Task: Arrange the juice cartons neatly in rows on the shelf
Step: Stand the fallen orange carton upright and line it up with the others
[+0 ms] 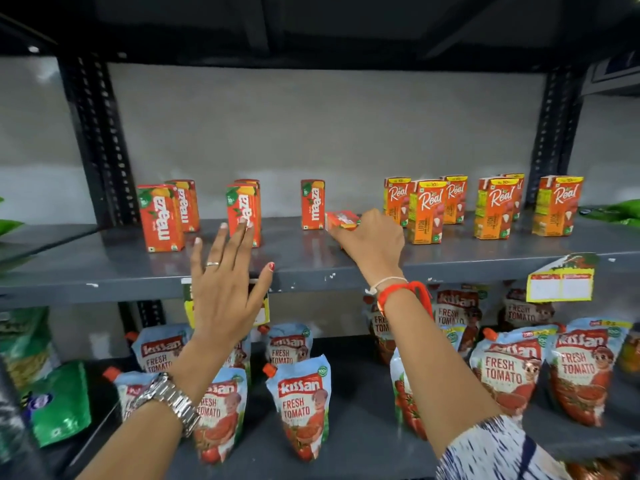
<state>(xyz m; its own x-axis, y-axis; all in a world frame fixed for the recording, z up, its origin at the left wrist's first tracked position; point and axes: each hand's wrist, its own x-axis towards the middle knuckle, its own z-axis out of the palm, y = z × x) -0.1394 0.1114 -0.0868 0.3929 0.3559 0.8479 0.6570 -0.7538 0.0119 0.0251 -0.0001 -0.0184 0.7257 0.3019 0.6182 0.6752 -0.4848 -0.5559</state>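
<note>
1. Juice cartons stand on a grey metal shelf that crosses the middle of the frame, in two brand groups.
2. On the left half are red Maaza cartons: a front one with another just behind it, then a second front-and-back pair a little to the right, then a single upright carton near the centre.
3. One more Maaza carton lies tipped on its side, just right of that single upright one.
4. The right hand is curled over this tipped carton, fingers closed around its near end; most of the carton is hidden by the hand.
5. The left hand is spread flat and open with nothing in it, fingertips reaching up in front of the second Maaza pair; whether they touch it I cannot tell.
6. On the right half are orange Real cartons: three clustered together, then a pair, then one at the far right, all upright and unevenly spaced.
7. A yellow price tag hangs from the shelf edge at right.
8. The lower shelf holds Kissan tomato pouches, with green packets at lower left.
9. A silver watch is on the left wrist and a red thread band on the right.
</note>
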